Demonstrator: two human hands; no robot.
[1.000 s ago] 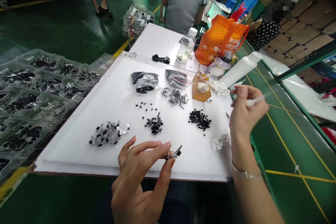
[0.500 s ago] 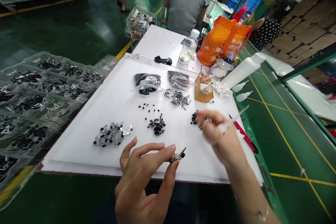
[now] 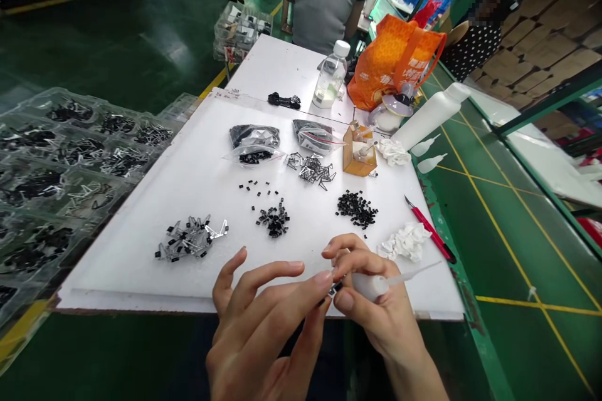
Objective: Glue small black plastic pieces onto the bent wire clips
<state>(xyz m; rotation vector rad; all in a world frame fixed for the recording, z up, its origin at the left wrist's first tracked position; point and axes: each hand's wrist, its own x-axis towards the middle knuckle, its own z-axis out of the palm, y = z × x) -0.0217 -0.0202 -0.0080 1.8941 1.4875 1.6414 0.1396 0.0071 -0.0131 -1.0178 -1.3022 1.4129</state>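
A small black-and-metal component [image 3: 335, 290] is pinched tight in the left hand [image 3: 261, 332], just over the near edge of the white board [image 3: 202, 200]. The right hand [image 3: 380, 319] closes around a small white squeeze bottle [image 3: 369, 286], its thin nozzle pointing away. Both hands meet at the component, the right hand's fingers curling close beside it.

The right hand [image 3: 380, 313] and its squeeze bottle [image 3: 369, 286] have dropped to the left hand [image 3: 263, 326], seemingly touching.
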